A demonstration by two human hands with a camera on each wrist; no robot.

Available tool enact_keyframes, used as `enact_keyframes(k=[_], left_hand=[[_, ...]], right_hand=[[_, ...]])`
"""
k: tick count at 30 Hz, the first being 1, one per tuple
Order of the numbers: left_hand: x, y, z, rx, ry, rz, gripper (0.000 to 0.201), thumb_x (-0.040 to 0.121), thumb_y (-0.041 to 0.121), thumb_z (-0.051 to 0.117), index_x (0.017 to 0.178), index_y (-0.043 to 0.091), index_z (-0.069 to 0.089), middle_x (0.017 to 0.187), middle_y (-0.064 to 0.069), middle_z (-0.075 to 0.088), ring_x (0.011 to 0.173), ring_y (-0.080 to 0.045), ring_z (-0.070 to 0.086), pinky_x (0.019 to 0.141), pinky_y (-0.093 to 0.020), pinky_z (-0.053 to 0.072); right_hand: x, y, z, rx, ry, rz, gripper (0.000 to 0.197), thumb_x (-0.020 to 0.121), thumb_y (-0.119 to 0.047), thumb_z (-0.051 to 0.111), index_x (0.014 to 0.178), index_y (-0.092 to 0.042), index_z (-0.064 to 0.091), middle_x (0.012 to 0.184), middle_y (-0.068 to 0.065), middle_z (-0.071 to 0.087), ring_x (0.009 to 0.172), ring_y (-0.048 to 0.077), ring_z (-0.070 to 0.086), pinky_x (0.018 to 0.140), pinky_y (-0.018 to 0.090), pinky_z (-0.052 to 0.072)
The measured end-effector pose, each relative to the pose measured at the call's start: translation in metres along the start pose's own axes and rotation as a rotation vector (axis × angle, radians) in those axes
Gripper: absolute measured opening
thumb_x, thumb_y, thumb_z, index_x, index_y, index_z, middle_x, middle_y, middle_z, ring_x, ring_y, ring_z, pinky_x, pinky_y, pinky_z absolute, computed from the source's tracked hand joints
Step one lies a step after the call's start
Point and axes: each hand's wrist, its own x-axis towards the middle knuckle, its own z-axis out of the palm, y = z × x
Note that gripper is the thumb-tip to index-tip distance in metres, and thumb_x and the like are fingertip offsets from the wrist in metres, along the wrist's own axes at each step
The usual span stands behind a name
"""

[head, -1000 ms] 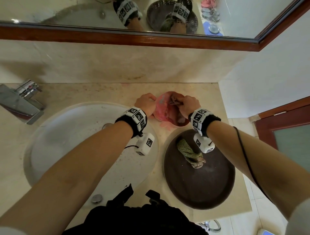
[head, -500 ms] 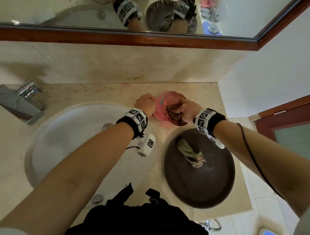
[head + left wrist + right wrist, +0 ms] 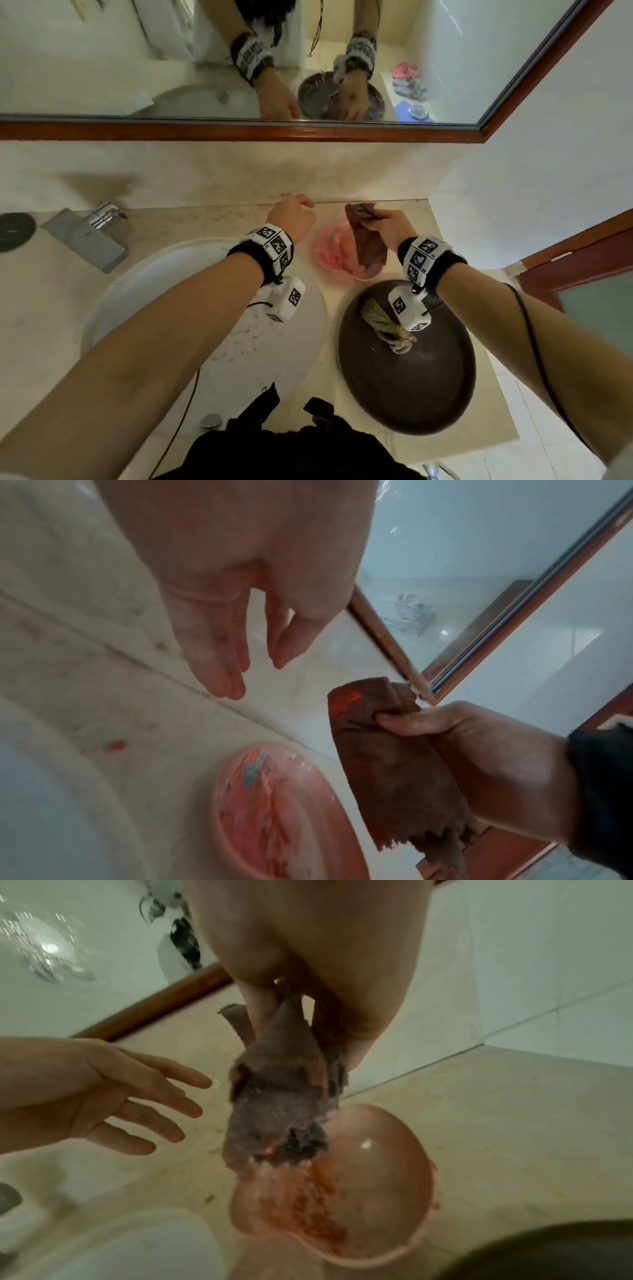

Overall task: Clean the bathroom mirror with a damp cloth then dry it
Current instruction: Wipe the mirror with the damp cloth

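My right hand (image 3: 387, 224) pinches a dark brown cloth (image 3: 368, 245) (image 3: 387, 764) (image 3: 281, 1096) by its top, and the cloth hangs down over a pink bowl (image 3: 330, 251) (image 3: 274, 813) (image 3: 383, 1177) on the counter. My left hand (image 3: 291, 214) (image 3: 240, 631) (image 3: 113, 1093) hovers just left of the cloth, fingers relaxed and holding nothing. The wood-framed mirror (image 3: 342, 51) runs along the wall above the counter. A twisted green cloth (image 3: 383, 323) lies in a dark round basin (image 3: 411, 387).
A white sink (image 3: 191, 308) with a drain plug (image 3: 210, 420) lies at the left, a chrome tap (image 3: 85, 236) behind it. The beige counter (image 3: 205, 219) ends at the right by a white wall and a brown door (image 3: 582, 270).
My right hand has lifted the brown cloth up out of the pink bowl. My left hand has let go of the bowl's rim and risen beside it. The view has tilted up.
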Motion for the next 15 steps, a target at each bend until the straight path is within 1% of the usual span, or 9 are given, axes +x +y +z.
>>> enact_keyframes(k=[3, 5, 7, 9, 11, 13, 15], left_hand=[[-0.007, 0.020, -0.027, 0.021, 0.070, 0.100, 0.035, 0.081, 0.014, 0.058, 0.111, 0.030, 0.067, 0.100, -0.006, 0.072, 0.088, -0.026, 0.069, 0.083, -0.040, 0.059], [-0.013, 0.034, -0.048, 0.050, 0.127, 0.159, 0.037, 0.082, 0.015, 0.058, 0.115, 0.030, 0.067, 0.106, -0.004, 0.071, 0.096, -0.025, 0.067, 0.089, -0.035, 0.054], [-0.021, 0.046, -0.069, 0.105, 0.190, 0.215, 0.039, 0.085, 0.017, 0.059, 0.121, 0.031, 0.065, 0.111, -0.001, 0.068, 0.102, -0.023, 0.064, 0.090, -0.030, 0.049], [-0.031, 0.057, -0.092, 0.151, 0.260, 0.292, 0.040, 0.086, 0.019, 0.060, 0.124, 0.030, 0.064, 0.118, -0.001, 0.066, 0.107, -0.022, 0.062, 0.090, -0.030, 0.046], [-0.041, 0.065, -0.116, 0.166, 0.333, 0.376, 0.040, 0.087, 0.020, 0.061, 0.126, 0.028, 0.064, 0.122, -0.003, 0.065, 0.111, -0.023, 0.060, 0.091, -0.030, 0.045], [-0.050, 0.072, -0.139, 0.196, 0.377, 0.433, 0.043, 0.089, 0.022, 0.061, 0.132, 0.027, 0.059, 0.131, -0.004, 0.058, 0.120, -0.024, 0.055, 0.097, -0.033, 0.043], [-0.058, 0.078, -0.162, 0.222, 0.419, 0.477, 0.046, 0.090, 0.024, 0.061, 0.136, 0.026, 0.054, 0.141, -0.004, 0.049, 0.127, -0.025, 0.048, 0.103, -0.037, 0.040]], right_hand=[[-0.012, -0.024, -0.001, 0.086, 0.048, -0.040, 0.019, 0.083, -0.008, 0.068, 0.098, -0.019, 0.071, 0.099, 0.015, 0.070, 0.100, 0.036, 0.065, 0.095, 0.049, 0.050], [-0.019, -0.040, -0.002, 0.133, 0.074, -0.055, 0.014, 0.081, -0.011, 0.069, 0.089, -0.022, 0.072, 0.102, 0.017, 0.070, 0.101, 0.036, 0.064, 0.096, 0.050, 0.049], [-0.026, -0.056, 0.000, 0.189, 0.087, -0.061, 0.010, 0.080, -0.013, 0.069, 0.082, -0.022, 0.072, 0.102, 0.019, 0.071, 0.101, 0.037, 0.065, 0.096, 0.051, 0.048], [-0.033, -0.074, 0.003, 0.231, 0.097, -0.084, 0.009, 0.080, -0.012, 0.069, 0.080, -0.021, 0.072, 0.102, 0.021, 0.070, 0.102, 0.038, 0.065, 0.097, 0.052, 0.048], [-0.045, -0.096, 0.009, 0.276, 0.102, -0.116, 0.009, 0.081, -0.010, 0.069, 0.081, -0.019, 0.071, 0.100, 0.021, 0.070, 0.099, 0.038, 0.065, 0.096, 0.053, 0.048], [-0.056, -0.119, 0.015, 0.330, 0.103, -0.143, 0.010, 0.082, -0.007, 0.067, 0.084, -0.017, 0.071, 0.095, 0.017, 0.070, 0.092, 0.033, 0.066, 0.095, 0.052, 0.050], [-0.066, -0.143, 0.022, 0.370, 0.109, -0.175, 0.012, 0.082, -0.007, 0.067, 0.083, -0.018, 0.071, 0.088, 0.012, 0.070, 0.088, 0.030, 0.065, 0.094, 0.051, 0.050]])
